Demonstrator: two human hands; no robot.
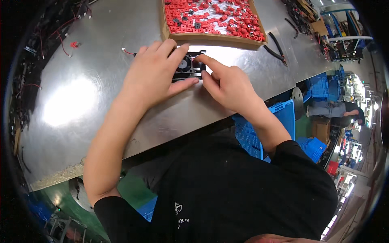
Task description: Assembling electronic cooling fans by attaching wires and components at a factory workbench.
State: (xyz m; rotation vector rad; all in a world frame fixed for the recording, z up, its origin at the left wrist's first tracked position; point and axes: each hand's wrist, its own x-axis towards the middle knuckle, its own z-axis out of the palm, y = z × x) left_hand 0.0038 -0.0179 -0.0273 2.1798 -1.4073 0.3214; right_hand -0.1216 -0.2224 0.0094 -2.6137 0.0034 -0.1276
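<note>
A small black fan assembly [184, 65] with a round fan lies on the metal table just before the cardboard tray. My left hand [156, 71] is closed over its left part, with the thumb along the near edge and the fingers across the far side. At the right end, my right hand [229, 83] has its index finger and thumb bent against the assembly. A bit of red shows by that index fingertip; what exactly is pinched there is hidden. A thin red wire with a white plug [124, 49] sticks out past my left fingers.
A shallow cardboard tray [219, 40] of small red and black parts stands beyond my hands. Black-handled pliers [276, 50] lie right of it. A red connector [74, 44] and loose wires lie left. Blue crates [287, 117] stand below the table's right edge; a person [336, 111] is farther off.
</note>
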